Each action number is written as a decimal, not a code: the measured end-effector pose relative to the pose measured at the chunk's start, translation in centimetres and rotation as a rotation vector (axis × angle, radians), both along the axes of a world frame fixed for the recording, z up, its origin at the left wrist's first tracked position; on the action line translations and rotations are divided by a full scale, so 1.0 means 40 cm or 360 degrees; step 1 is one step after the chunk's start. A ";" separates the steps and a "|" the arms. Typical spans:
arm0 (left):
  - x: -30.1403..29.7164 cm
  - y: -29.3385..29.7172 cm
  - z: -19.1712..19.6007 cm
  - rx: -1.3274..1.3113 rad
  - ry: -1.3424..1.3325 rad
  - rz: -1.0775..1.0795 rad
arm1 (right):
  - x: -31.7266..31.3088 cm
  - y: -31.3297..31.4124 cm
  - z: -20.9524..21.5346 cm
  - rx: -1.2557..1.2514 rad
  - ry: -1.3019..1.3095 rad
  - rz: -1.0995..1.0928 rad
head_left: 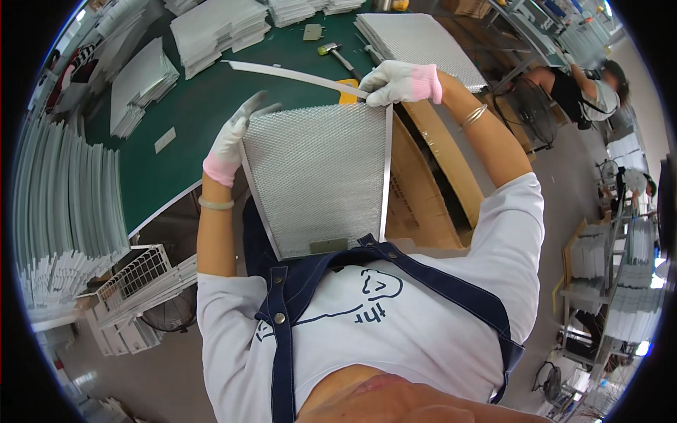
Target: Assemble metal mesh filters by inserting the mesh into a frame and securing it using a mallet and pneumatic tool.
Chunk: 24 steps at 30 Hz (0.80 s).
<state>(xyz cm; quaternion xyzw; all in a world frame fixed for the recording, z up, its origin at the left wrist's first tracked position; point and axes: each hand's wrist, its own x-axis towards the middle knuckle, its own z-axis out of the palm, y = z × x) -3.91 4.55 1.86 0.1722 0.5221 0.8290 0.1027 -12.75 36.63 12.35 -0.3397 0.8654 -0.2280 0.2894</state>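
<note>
A silvery mesh filter panel (317,176) stands tilted in front of my body, its lower end against my overalls. Light metal frame strips run along its sides, while mesh shows bare at the top edge. My right hand (403,83), in a white glove with a pink cuff, pinches one end of a loose metal frame strip (289,73) at the panel's upper right corner. The strip slants up to the left, apart from the top edge. My left hand (234,141), gloved alike, rests against the upper left corner with its grey-tipped fingers stretched out.
On the green table (204,106) lie a hammer (340,58), a yellow object (348,92) and stacked mesh sheets (419,46). Upright panels (67,190) crowd the left. An open cardboard box (423,183) sits right of the panel. Beyond it are a fan (525,113) and another person (589,92).
</note>
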 end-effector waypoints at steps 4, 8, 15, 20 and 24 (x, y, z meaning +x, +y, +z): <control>-0.017 0.006 0.020 -0.0062 -0.0071 -0.0066 | 0.004 0.003 -0.005 0.0048 0.0080 0.0007; -0.039 0.025 0.026 -0.0037 -0.0031 -0.0080 | 0.004 -0.007 -0.002 0.0229 0.0144 0.0145; -0.051 0.014 0.028 -0.0211 -0.0023 0.0176 | 0.023 -0.009 0.008 0.0297 0.0142 0.0091; -0.032 0.031 0.048 -0.0463 -0.0028 0.0411 | 0.043 -0.028 -0.010 0.0132 0.0153 0.0089; -0.004 0.042 0.067 -0.0439 -0.0001 0.0480 | 0.039 -0.050 -0.027 0.0132 0.0123 0.0113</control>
